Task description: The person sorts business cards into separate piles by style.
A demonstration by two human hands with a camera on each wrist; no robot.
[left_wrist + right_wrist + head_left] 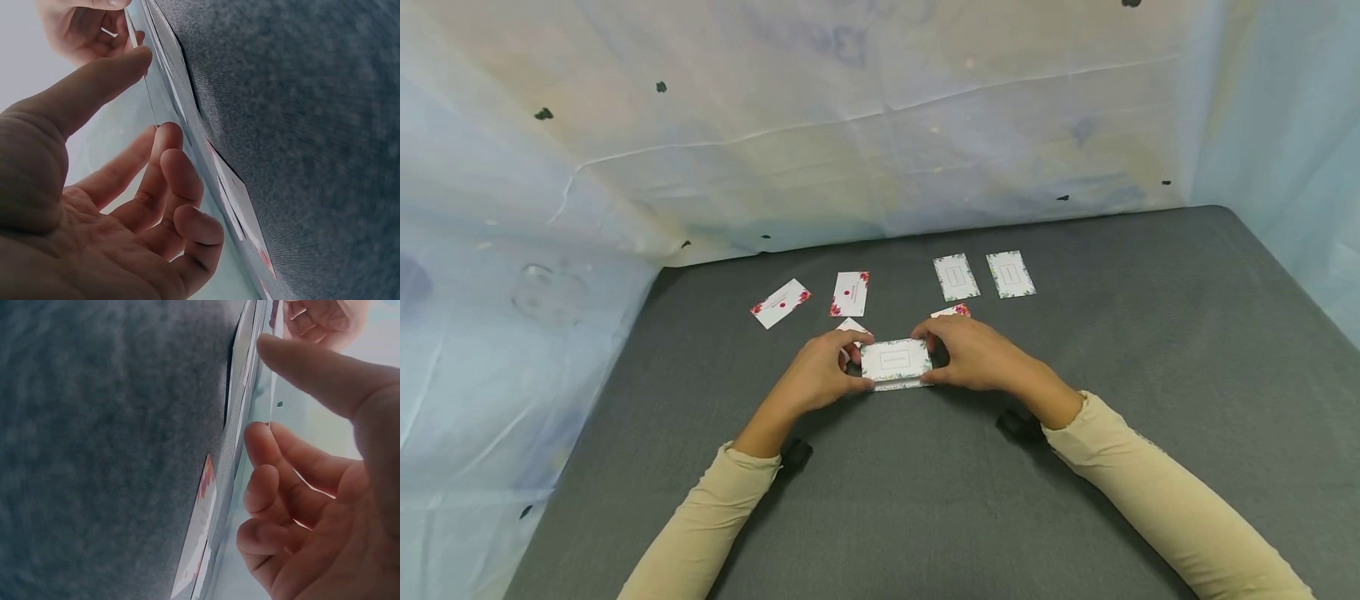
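Makeshift recording booth, pale plastic sheeting walls, grey felt-covered table

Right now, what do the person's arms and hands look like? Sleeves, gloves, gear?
Both hands are bare: no gloves, and no rings show. The left hand and right hand come out of long beige sleeves that end at the wrists. A small black device sits under each wrist, partly hidden; no cables show.

You hold a small stack of cards between your left hand and right hand, just above the grey tabletop. Its top card is white with a flowery border, face up and lying level.
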